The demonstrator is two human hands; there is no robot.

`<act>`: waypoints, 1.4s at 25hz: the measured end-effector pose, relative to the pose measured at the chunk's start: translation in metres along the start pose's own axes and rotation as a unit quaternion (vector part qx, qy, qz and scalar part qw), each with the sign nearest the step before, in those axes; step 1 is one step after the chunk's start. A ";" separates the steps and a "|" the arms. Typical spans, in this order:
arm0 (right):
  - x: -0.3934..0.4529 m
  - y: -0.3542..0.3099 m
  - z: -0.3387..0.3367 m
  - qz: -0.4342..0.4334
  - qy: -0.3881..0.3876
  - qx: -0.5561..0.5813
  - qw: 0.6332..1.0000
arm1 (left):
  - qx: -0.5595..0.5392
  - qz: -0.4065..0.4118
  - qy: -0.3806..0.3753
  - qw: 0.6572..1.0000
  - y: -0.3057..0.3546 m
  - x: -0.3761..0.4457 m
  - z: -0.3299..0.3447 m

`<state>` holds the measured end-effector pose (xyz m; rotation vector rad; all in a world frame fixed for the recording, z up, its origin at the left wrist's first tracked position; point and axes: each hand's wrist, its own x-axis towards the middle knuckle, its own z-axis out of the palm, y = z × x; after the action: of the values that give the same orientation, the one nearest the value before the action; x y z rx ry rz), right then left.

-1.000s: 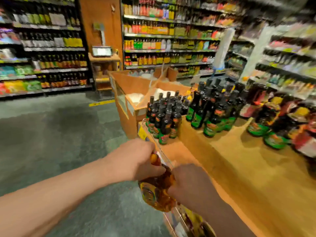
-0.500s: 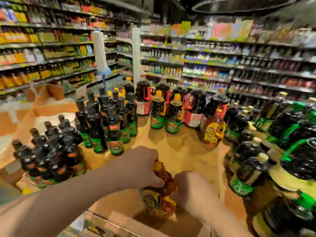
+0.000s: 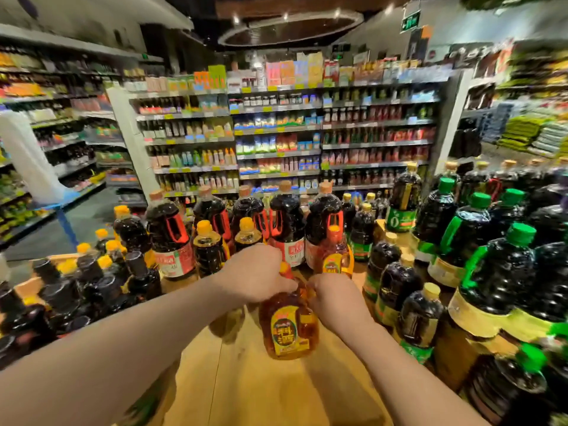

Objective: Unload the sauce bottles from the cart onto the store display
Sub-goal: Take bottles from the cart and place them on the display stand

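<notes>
I hold an amber sauce bottle (image 3: 289, 327) with a yellow and green label over the wooden display top (image 3: 246, 379). My left hand (image 3: 256, 272) grips its neck and cap from the left. My right hand (image 3: 333, 298) grips its handle side from the right. Whether the bottle's base touches the wood I cannot tell. A matching amber bottle (image 3: 336, 256) stands just behind it. The cart is out of view.
Dark bottles with red handles (image 3: 169, 232) line the back of the display. Small dark bottles with yellow caps (image 3: 92, 278) crowd the left side. Green-capped dark bottles (image 3: 491, 272) fill the right. Stocked store shelves (image 3: 276, 133) rise behind.
The view has swung from the aisle to face the display. Both hands have carried the amber bottle forward, from beside the display's edge to over its wooden top.
</notes>
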<state>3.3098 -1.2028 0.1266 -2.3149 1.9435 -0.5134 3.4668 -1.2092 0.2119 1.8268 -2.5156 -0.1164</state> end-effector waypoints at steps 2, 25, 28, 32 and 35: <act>0.037 0.012 0.001 0.013 0.004 -0.012 1.000 | 0.001 0.002 0.011 1.000 -0.001 0.040 -0.002; 0.142 0.059 0.081 0.098 -0.095 0.017 0.991 | -0.034 -0.069 0.006 0.997 -0.032 0.227 0.073; 0.138 0.061 0.079 0.101 -0.094 0.032 0.990 | -0.025 -0.063 -0.031 0.997 -0.030 0.227 0.066; 0.127 0.059 0.079 0.094 -0.101 0.024 0.990 | 0.002 -0.059 -0.053 0.997 -0.028 0.220 0.061; 0.119 0.056 0.080 0.097 -0.096 0.047 0.989 | 0.004 -0.060 -0.058 0.996 -0.026 0.215 0.058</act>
<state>3.2981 -1.3408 0.0610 -2.0085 1.9778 -0.3418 3.4208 -1.4191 0.1475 2.0316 -2.4809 -0.2226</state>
